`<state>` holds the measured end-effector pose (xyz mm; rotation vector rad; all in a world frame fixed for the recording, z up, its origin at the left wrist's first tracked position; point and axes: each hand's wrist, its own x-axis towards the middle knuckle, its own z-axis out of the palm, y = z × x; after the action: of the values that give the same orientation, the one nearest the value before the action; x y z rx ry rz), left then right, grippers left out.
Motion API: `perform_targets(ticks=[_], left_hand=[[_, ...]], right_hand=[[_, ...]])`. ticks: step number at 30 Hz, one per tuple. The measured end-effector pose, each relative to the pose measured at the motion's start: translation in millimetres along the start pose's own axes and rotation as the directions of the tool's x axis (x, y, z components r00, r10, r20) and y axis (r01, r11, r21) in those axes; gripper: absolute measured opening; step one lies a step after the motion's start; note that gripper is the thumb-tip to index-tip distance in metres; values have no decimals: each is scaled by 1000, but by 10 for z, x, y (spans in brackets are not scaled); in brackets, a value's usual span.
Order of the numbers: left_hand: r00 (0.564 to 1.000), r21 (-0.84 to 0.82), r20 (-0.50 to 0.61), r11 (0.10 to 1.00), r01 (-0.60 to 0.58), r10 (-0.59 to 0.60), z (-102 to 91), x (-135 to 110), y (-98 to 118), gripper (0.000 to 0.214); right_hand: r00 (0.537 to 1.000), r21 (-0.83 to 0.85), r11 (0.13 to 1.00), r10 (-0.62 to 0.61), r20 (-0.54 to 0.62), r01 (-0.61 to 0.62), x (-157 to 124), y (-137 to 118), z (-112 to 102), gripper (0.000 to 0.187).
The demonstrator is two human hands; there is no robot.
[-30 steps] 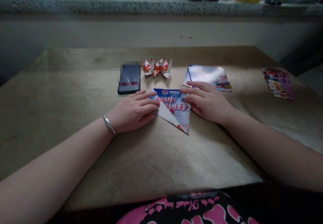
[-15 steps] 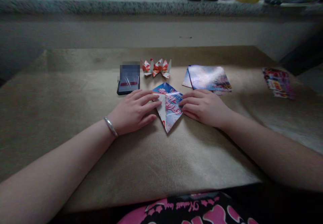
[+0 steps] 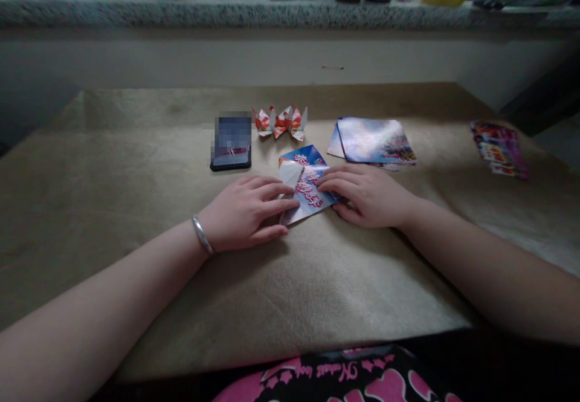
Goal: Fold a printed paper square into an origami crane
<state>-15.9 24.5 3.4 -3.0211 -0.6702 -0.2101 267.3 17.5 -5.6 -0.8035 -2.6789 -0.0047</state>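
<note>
A partly folded sheet of glossy printed paper [image 3: 312, 191] lies on the table between my hands, blue at the top with pink and white lettering. A white flap is turned over on its left side. My left hand [image 3: 249, 211], a silver bangle at its wrist, lies flat with fingers spread, the fingertips on the paper's left part. From the other side my right hand [image 3: 369, 193] rests its stretched fingers on the paper's right part, covering that corner. Just beyond the paper stand folded red and white paper pieces [image 3: 281, 124] with pointed tips.
A phone [image 3: 232, 142] lies left of the folded pieces. Right of them is a stack of printed sheets [image 3: 376, 141]. Farther right lie colourful printed papers [image 3: 498, 151]. A stone sill [image 3: 272, 15] holding several items runs behind the tan-covered table [image 3: 136, 148].
The folded paper has turned clockwise, its lower point swinging left under my left fingers. My left hand has shifted slightly nearer to me; the fingers of my right hand now reach farther over the paper.
</note>
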Motion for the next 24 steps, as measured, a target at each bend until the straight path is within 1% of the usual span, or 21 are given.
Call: perform_targets(ticks=[3,5,10,12,15,18,21,24], left_hand=[[999,-4,17,999,38,-38,-5,17,39,47],[998,-12,17,998,61,-61,-1,21,64,47],[996,-22,-1,996,84,-84,22,10,73,40],[997,-30,-9,997,75,-75,27,5,50,38],[999,-42,-12,998,51,-52,32,-1,3,37],[1000,-49,-22,999,16,-17,40,-8,-37,37],[999,-54,-37,998,-23,21,57,-14,-57,37],[997,-69,-65,996,-52,48,78,-23,-69,38]], right_hand=[[999,28,1000,0,37,-1,-17,61,-14,38],[999,24,1000,7,48,-8,-22,84,-13,36],[999,-11,1000,-2,39,2,-27,94,-13,33],[1000,-15,1000,-12,21,13,-31,95,-17,33],[999,-20,999,-40,-19,40,-41,98,-16,27],[992,-26,994,-107,-60,106,-40,81,-9,20],[984,-15,985,-170,-61,170,-20,34,-1,16],[988,14,989,-144,-60,145,-1,-15,11,19]])
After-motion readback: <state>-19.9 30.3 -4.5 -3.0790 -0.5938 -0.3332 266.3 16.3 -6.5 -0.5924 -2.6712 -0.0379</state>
